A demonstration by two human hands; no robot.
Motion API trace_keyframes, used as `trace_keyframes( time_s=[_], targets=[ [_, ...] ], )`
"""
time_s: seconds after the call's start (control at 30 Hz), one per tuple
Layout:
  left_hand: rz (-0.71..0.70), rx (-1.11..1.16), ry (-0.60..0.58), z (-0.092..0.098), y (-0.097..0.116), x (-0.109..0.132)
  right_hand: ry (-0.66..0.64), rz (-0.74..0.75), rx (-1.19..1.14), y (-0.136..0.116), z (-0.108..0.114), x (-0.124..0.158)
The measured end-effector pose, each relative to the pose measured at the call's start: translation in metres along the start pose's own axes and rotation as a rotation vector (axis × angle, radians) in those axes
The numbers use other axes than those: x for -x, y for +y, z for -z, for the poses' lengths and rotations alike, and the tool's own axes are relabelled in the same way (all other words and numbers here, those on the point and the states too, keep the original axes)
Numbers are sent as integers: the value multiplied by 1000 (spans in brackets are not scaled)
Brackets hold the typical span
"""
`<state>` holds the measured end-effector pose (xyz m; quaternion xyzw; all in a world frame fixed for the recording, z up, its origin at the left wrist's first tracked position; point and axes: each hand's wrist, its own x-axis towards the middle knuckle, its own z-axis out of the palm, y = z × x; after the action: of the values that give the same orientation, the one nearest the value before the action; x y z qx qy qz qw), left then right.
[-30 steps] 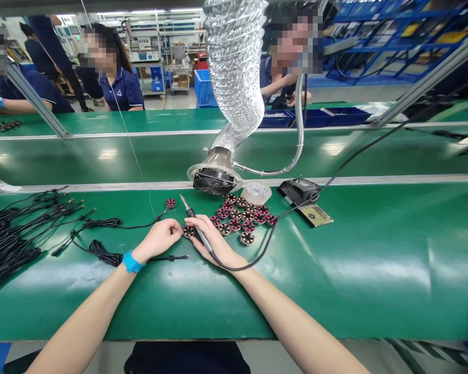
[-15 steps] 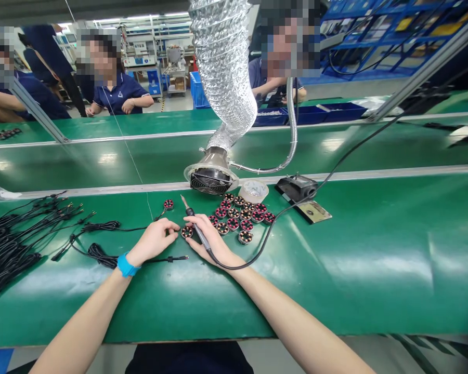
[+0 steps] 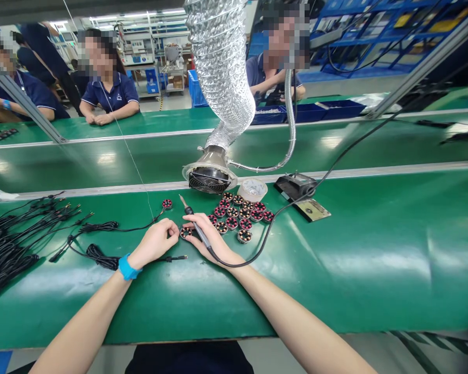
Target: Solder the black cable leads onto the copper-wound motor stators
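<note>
My right hand (image 3: 210, 240) grips a soldering iron (image 3: 201, 234), its tip pointing up and away from me. Its thumb and fingertips also rest around a small round motor stator (image 3: 185, 232) on the bench. Just left of that stator is my left hand (image 3: 159, 240), fingertips pinched together. A thin solder wire (image 3: 134, 163) hangs from above and runs down to this hand; its end is hidden by the fingers. Beyond the hands, another stator (image 3: 167, 204) lies joined to a black cable (image 3: 132, 229). Several red and copper stators (image 3: 232, 212) are grouped to the right.
A black cable pile (image 3: 11, 249) covers the left side. A fume extractor (image 3: 212, 176) hangs over the bench's back. Behind the stators are a tape roll (image 3: 252, 190) and a soldering iron stand (image 3: 296, 186). The iron's cord (image 3: 265, 241) loops right. Co-workers sit across the line.
My left fingertips have closed into a tighter pinch near the stator. My right hand keeps its place with the iron. A co-worker opposite has lowered both hands onto the bench.
</note>
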<state>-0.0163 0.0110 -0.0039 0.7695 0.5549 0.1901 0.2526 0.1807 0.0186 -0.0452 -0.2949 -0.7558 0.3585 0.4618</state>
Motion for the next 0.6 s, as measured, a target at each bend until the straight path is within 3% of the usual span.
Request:
trace_keyframes(
  time_s=[0.4, 0.6],
  targets=[
    [-12, -42, -5, -3, -2, -1, 32, -41, -18, -2, -1, -1],
    [-5, 142, 51, 0, 4, -1, 5, -26, 26, 2, -1, 1]
  ],
)
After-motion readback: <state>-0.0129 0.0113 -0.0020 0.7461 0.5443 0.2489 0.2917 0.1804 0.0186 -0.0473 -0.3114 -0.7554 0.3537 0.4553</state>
